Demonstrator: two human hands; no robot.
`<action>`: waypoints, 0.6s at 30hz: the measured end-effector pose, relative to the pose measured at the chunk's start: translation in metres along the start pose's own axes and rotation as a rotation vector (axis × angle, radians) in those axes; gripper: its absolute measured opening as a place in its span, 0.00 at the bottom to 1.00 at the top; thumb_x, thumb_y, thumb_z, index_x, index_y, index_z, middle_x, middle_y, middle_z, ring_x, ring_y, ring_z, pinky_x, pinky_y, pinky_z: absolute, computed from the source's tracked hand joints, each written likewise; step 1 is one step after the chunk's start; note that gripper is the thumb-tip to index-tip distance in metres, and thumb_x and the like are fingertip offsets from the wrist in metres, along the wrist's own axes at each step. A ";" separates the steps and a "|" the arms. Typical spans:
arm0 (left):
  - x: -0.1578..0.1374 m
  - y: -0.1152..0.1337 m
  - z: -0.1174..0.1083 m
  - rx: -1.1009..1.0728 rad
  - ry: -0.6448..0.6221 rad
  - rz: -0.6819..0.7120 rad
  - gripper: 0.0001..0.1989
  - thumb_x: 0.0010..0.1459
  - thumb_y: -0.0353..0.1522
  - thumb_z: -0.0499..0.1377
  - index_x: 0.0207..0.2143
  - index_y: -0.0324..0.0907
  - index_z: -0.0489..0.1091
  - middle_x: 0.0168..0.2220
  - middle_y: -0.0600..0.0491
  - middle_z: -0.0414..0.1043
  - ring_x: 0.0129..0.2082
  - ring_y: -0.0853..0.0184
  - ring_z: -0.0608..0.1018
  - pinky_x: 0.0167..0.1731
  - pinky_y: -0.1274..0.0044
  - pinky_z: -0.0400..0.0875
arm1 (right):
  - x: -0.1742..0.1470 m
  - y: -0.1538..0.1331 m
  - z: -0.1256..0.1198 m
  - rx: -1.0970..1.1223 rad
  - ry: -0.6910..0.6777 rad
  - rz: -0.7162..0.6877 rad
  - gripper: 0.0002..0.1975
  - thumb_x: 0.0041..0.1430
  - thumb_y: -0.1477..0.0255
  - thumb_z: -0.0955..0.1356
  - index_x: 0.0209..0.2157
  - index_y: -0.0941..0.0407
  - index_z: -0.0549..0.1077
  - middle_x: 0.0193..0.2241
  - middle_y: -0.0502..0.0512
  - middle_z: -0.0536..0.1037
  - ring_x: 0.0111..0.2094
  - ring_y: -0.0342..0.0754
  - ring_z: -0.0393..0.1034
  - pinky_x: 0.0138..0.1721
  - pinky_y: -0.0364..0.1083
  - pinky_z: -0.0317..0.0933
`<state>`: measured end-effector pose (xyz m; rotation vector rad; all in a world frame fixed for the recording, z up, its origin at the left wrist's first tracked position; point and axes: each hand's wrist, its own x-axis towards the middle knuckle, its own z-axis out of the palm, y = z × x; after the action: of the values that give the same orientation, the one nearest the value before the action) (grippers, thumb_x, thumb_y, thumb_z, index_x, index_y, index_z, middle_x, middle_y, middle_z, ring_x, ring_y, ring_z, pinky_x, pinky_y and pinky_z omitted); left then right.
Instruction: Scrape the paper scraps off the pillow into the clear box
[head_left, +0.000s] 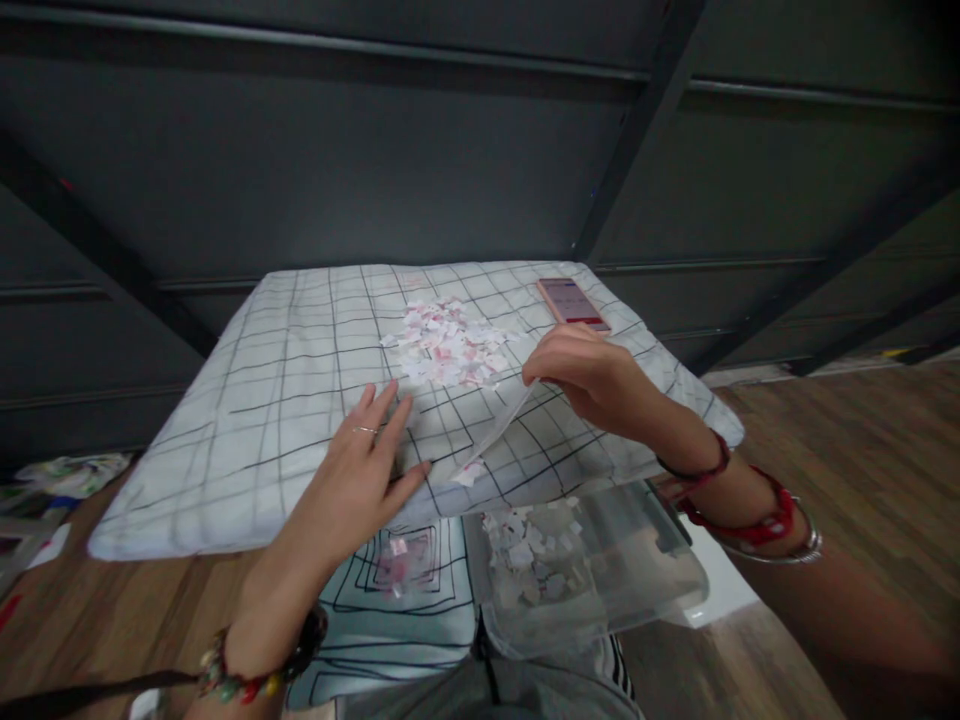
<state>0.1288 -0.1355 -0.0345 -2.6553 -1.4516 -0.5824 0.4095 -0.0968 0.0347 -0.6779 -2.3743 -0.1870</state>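
Observation:
My right hand point(581, 380) pinches the upper end of a small clear plastic bag point(499, 430), which slants down toward the table's near edge. At the bag's lower end sits a white and pink paper piece point(470, 472); whether it lies inside cannot be made out. Resting on the checked tablecloth point(300, 360), my left hand point(367, 465) has its fingers spread and holds nothing. Just beyond both hands is a loose pile of white and pink paper pieces point(450, 345). Below the table edge, a clear plastic tub point(645, 570) contains more paper pieces point(532, 550).
A phone point(574, 305) with a lit screen lies at the table's back right. Dark metal panels point(375, 150) stand behind the table. On my lap, a light-blue patterned cloth point(375, 650) bears pink and clear plastic packets point(401, 565). Wooden floor point(862, 430) shows at the right.

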 end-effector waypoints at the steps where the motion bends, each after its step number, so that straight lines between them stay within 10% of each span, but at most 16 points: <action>1: 0.000 0.002 0.003 -0.027 -0.012 0.005 0.31 0.62 0.45 0.47 0.63 0.38 0.49 0.65 0.39 0.47 0.66 0.50 0.48 0.59 0.56 0.55 | -0.002 0.002 -0.003 0.005 -0.008 -0.003 0.13 0.56 0.85 0.59 0.32 0.56 0.70 0.27 0.49 0.75 0.32 0.42 0.66 0.37 0.44 0.59; 18: -0.008 0.002 0.009 -0.090 -0.081 -0.056 0.36 0.62 0.48 0.45 0.65 0.38 0.41 0.67 0.36 0.39 0.66 0.49 0.44 0.60 0.56 0.51 | -0.040 -0.015 -0.055 -0.070 -0.157 -0.012 0.13 0.58 0.85 0.59 0.37 0.53 0.66 0.30 0.51 0.72 0.34 0.44 0.65 0.39 0.46 0.61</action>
<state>0.1291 -0.1404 -0.0457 -2.7448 -1.5614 -0.5641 0.4586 -0.1426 0.0535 -0.7360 -2.5326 -0.2308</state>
